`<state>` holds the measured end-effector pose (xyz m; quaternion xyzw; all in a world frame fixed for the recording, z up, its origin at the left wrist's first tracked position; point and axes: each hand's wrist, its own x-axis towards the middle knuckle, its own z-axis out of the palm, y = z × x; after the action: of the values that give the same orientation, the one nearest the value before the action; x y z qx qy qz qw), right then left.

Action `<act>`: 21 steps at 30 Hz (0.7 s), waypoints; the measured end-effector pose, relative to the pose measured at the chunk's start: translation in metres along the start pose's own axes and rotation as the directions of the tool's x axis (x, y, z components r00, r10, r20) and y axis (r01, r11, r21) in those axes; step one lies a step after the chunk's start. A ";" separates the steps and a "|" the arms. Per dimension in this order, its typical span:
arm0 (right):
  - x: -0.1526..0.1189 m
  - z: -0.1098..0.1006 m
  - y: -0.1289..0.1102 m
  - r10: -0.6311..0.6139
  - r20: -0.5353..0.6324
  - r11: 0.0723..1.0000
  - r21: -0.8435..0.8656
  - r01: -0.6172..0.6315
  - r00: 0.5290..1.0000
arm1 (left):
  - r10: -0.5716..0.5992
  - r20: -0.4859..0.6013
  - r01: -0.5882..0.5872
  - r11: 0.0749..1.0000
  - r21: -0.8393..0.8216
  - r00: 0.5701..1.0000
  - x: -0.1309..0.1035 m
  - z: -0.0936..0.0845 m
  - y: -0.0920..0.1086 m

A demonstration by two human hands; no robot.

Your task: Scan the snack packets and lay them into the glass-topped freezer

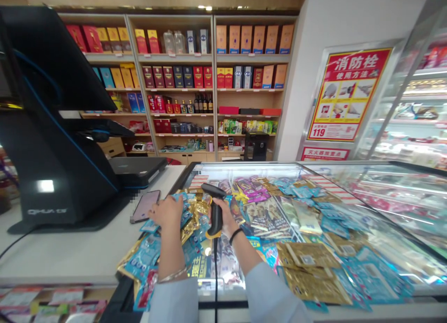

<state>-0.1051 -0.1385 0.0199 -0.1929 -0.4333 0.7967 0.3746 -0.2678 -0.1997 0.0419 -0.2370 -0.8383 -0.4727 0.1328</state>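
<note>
My right hand (225, 216) is wrapped round the handle of a black barcode scanner (215, 213) with yellow trim; its cable hangs down toward me. To its left, my left hand (168, 211) lies with fingers spread on a heap of blue and gold snack packets (146, 255), near a phone (145, 206). Its fingertips are partly blurred, and no packet is seen gripped. More gold packets (310, 276) and blue packets (377, 271) lie to the right on the glass-topped case. Purple packets (253, 188) are farther back.
A black register terminal (59, 174) stands on the white counter (70, 253) at left. Behind are shelves (178, 87) of boxed bottles. A red and yellow poster (349, 94) hangs on the right wall, beside a lit display cooler (415, 118).
</note>
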 end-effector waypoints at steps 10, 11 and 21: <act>-0.005 -0.002 -0.006 -0.017 0.025 1.000 -0.001 0.017 1.000 | 0.070 0.140 -0.093 0.982 0.165 0.988 -0.007 0.000 0.006; -0.004 -0.002 -0.005 -0.015 0.023 1.000 -0.004 0.015 1.000 | 0.077 0.166 -0.114 0.968 0.226 0.983 -0.007 -0.001 0.007; -0.003 -0.001 -0.009 0.039 0.037 0.999 0.015 -0.039 0.999 | 0.088 0.311 -0.226 0.869 0.441 0.946 -0.001 -0.003 0.009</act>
<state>-0.0989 -0.1370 0.0267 -0.1838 -0.4297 0.8107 0.3525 -0.2618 -0.1987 0.0494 -0.3301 -0.9157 -0.2040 0.1047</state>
